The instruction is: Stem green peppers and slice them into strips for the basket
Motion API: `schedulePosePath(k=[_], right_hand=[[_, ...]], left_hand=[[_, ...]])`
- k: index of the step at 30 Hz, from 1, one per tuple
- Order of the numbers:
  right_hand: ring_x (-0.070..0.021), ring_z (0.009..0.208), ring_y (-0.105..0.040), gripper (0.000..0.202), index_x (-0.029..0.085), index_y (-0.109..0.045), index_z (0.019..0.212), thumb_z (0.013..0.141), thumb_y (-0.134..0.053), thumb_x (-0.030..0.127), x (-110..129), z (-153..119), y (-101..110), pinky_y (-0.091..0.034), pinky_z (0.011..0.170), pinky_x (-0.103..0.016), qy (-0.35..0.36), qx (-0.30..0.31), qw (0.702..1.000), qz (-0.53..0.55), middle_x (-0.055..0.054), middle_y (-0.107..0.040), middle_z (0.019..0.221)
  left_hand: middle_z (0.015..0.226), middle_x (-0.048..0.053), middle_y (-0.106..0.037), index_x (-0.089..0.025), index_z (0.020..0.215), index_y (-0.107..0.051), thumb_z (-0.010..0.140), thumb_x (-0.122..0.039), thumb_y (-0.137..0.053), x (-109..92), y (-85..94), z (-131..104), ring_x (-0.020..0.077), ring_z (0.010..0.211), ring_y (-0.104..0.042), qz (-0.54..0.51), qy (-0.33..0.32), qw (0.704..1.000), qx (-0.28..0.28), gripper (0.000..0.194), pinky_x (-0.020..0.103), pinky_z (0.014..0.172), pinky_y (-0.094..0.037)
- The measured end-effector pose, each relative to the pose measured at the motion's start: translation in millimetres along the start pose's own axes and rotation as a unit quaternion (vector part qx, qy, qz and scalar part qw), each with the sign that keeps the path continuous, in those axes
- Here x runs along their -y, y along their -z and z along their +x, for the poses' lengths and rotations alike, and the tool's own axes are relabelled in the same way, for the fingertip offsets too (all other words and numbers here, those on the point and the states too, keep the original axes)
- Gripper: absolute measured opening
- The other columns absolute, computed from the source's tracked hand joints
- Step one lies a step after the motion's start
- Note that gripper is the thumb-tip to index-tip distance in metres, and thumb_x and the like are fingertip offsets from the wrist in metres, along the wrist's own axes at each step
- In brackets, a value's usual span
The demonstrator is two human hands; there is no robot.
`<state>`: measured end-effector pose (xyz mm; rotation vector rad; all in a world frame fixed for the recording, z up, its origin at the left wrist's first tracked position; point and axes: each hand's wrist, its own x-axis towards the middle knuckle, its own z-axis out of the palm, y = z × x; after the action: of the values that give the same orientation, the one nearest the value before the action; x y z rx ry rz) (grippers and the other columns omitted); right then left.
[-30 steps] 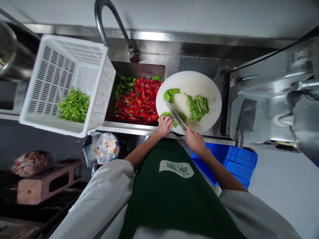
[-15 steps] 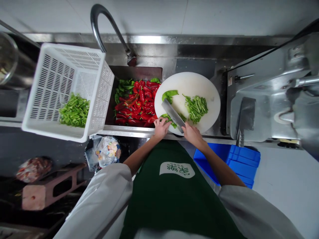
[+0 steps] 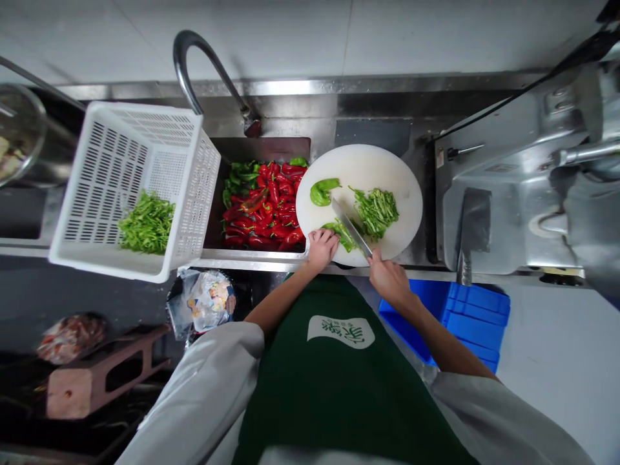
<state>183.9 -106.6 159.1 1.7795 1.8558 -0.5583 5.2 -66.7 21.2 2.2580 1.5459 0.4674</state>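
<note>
My right hand [image 3: 389, 279] is closed round the handle of a kitchen knife [image 3: 352, 230], whose blade slants up and left across a round white cutting board [image 3: 409, 223]. Beside the blade, my left hand [image 3: 323, 249] presses its bent fingers on a green pepper [image 3: 343, 235] near the board's front edge. Another green pepper [image 3: 323, 192] lies farther back, past the knife tip. To the right of the blade is a heap of sliced green pepper [image 3: 376, 212].
Red peppers [image 3: 271, 206] and several green ones fill the sink [image 3: 264, 143] on the left, under a curved faucet [image 3: 181, 61]. A white basket [image 3: 206, 168] holds cut greens [image 3: 148, 223]. On the right lies a cleaver [image 3: 473, 226]; a blue crate [image 3: 477, 316] stands below.
The knife has shifted right, away from my left fingers, and its blade shows narrower. My right hand moved slightly right and down. The rear pepper is now uncovered by the blade.
</note>
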Motion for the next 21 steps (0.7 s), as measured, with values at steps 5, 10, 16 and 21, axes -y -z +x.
schedulePosePath(k=[5, 10, 16, 21], right_hand=[[-0.0275, 0.09, -0.072, 0.028, 0.011, -0.045, 0.122, 0.101, -0.029, 0.021, 10.8, -15.0, -3.1, -0.048, 0.074, -0.031, 0.015, 0.015, 1.0, 0.004, -0.017, -0.073, 0.087], [-0.027, 0.093, -0.071, 0.03, 0.009, -0.044, 0.125, 0.1, -0.031, 0.02, 16.9, 1.8, -10.8, -0.048, 0.078, -0.032, 0.013, 0.043, 0.999, 0.012, -0.019, -0.072, 0.093], [-0.0276, 0.095, -0.071, 0.032, 0.01, -0.045, 0.124, 0.103, -0.027, 0.025, 13.1, 17.3, -6.2, -0.048, 0.077, -0.031, 0.017, 0.008, 1.0, 0.022, -0.02, -0.072, 0.096], [-0.0272, 0.089, -0.072, 0.032, 0.011, -0.046, 0.122, 0.103, -0.027, 0.027, 5.3, -3.8, -3.6, -0.047, 0.073, -0.031, 0.007, 0.031, 0.999, 0.005, -0.018, -0.072, 0.09]], left_hand=[[0.11, 0.011, -0.063, -0.024, 0.106, -0.067, 0.098, -0.031, -0.044, -6.0, -0.7, 4.9, 0.0302, 0.11, -0.05, 0.02, 0.006, 1.0, 0.014, 0.025, 0.048, 0.09, -0.035], [0.114, 0.01, -0.063, -0.025, 0.109, -0.066, 0.099, -0.031, -0.042, -4.7, -1.3, 4.8, 0.0289, 0.112, -0.05, -0.001, 0.012, 1.0, 0.012, 0.026, 0.048, 0.091, -0.034], [0.115, 0.01, -0.064, -0.024, 0.112, -0.065, 0.1, -0.031, -0.04, -3.3, -1.0, 3.1, 0.0285, 0.112, -0.051, -0.01, 0.016, 1.0, 0.013, 0.029, 0.047, 0.091, -0.032], [0.114, 0.012, -0.063, -0.023, 0.111, -0.066, 0.1, -0.031, -0.041, -4.4, -4.6, 3.5, 0.0289, 0.112, -0.051, -0.011, 0.014, 1.0, 0.01, 0.029, 0.048, 0.092, -0.032]])
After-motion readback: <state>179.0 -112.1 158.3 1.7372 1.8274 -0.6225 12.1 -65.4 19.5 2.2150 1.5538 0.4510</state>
